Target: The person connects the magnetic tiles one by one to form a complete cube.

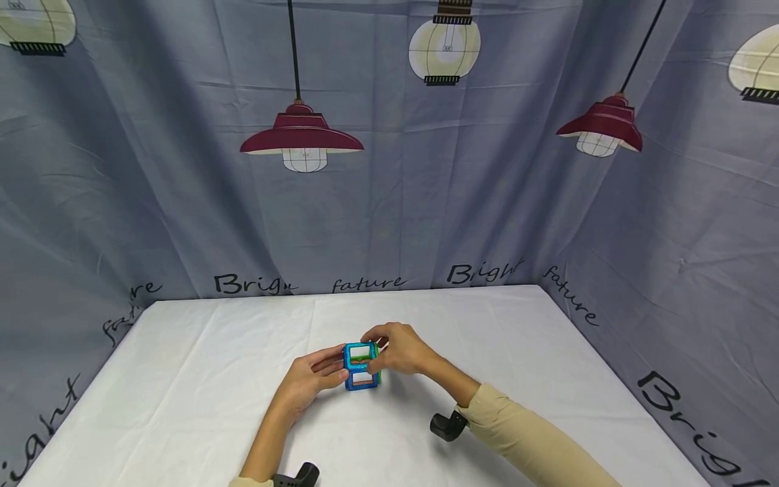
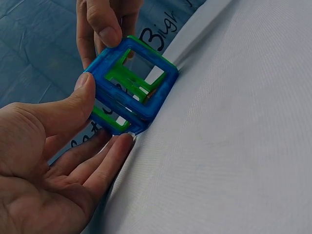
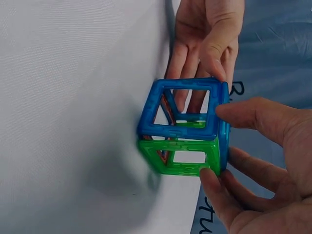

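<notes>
A small hollow cube of magnetic tiles (image 1: 363, 387) is between both hands over the white table. Blue square frames (image 3: 178, 130) and a green frame (image 3: 178, 145) make up its visible sides, with a reddish frame seen through the openings. At its left, my left hand (image 1: 304, 382) holds it, thumb (image 2: 87, 90) on a blue edge and fingers against another side. From the right, my right hand (image 1: 404, 348) grips it between thumb and fingers near the upper part. Some of the far sides are hidden.
A white cloth (image 1: 201, 392) covers the table. Behind it and along both sides hangs a grey-blue curtain (image 1: 389, 223) printed with lamps and lettering. Black devices sit on the left wrist (image 1: 298, 477) and right wrist (image 1: 448, 426).
</notes>
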{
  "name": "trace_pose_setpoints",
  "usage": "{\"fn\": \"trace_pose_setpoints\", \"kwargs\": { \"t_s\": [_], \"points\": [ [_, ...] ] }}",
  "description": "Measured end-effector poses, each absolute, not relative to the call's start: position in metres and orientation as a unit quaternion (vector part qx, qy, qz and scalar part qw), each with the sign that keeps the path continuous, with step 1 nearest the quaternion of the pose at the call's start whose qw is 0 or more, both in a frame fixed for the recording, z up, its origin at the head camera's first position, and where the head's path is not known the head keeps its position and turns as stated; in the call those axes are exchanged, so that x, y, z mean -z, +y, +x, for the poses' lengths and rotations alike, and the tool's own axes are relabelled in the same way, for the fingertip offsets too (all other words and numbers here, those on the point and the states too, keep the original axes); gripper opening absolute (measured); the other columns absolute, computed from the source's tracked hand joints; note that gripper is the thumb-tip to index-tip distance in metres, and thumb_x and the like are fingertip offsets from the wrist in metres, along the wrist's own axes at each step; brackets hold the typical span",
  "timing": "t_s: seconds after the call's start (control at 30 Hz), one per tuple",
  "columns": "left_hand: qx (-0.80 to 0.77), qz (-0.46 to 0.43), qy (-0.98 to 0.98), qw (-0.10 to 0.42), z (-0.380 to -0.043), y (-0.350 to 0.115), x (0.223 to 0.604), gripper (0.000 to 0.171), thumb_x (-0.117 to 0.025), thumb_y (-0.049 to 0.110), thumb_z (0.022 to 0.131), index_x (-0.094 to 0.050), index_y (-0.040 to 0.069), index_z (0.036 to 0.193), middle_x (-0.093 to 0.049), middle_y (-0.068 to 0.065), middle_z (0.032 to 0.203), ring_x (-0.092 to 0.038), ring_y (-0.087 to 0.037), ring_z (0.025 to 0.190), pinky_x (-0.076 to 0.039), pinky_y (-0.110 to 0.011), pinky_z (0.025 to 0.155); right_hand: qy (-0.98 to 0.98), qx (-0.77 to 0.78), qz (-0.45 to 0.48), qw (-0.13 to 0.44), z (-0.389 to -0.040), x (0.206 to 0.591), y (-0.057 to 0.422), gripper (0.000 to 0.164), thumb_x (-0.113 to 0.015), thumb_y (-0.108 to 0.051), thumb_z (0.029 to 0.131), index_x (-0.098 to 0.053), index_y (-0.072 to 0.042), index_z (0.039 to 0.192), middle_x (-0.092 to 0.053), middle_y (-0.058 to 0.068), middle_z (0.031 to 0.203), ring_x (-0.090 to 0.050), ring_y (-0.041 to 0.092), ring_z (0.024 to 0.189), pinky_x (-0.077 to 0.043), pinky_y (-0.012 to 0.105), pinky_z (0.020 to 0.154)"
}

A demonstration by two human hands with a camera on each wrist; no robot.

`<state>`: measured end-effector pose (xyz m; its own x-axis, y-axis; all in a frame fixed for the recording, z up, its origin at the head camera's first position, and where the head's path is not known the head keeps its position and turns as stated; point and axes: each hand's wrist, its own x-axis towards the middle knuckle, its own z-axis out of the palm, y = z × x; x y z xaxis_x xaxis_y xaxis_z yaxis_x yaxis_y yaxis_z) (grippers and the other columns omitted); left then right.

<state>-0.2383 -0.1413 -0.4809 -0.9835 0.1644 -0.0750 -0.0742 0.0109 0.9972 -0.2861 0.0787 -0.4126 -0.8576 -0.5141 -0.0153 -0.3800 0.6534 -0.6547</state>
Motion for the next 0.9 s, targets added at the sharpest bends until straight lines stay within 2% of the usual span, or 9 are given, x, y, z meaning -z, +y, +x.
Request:
{"fn": "trace_pose_setpoints", "kwargs": {
  "t_s": [0.43, 0.9],
  "points": [
    [-0.705, 0.030, 0.703, 0.087, -0.2377, -0.1403, 0.4788, 0.060, -0.080, 0.012, 0.088, -0.057, 0.002, 0.142, -0.061, -0.021, 0.140, -0.058, -0.035, 0.132, -0.055, -0.034, 0.102, 0.903, 0.341, -0.240, 0.105, -0.2845, 0.4137, 0.0789, 0.051, -0.089, -0.018, 0.073, -0.072, -0.008, 0.121, -0.071, 0.008, 0.111, -0.064, 0.027, 0.104, -0.057, 0.036, 0.086],
    [-0.684, 0.009, 0.726, 0.076, -0.2362, -0.1338, 0.4755, 0.058, -0.081, 0.010, 0.086, -0.061, 0.004, 0.140, -0.063, -0.019, 0.138, -0.061, -0.035, 0.129, -0.056, -0.038, 0.099, 0.895, 0.365, -0.230, 0.115, -0.2836, 0.4145, 0.0829, 0.055, -0.089, -0.014, 0.075, -0.070, -0.004, 0.125, -0.071, 0.009, 0.113, -0.065, 0.031, 0.106, -0.058, 0.041, 0.090]
  ]
}}
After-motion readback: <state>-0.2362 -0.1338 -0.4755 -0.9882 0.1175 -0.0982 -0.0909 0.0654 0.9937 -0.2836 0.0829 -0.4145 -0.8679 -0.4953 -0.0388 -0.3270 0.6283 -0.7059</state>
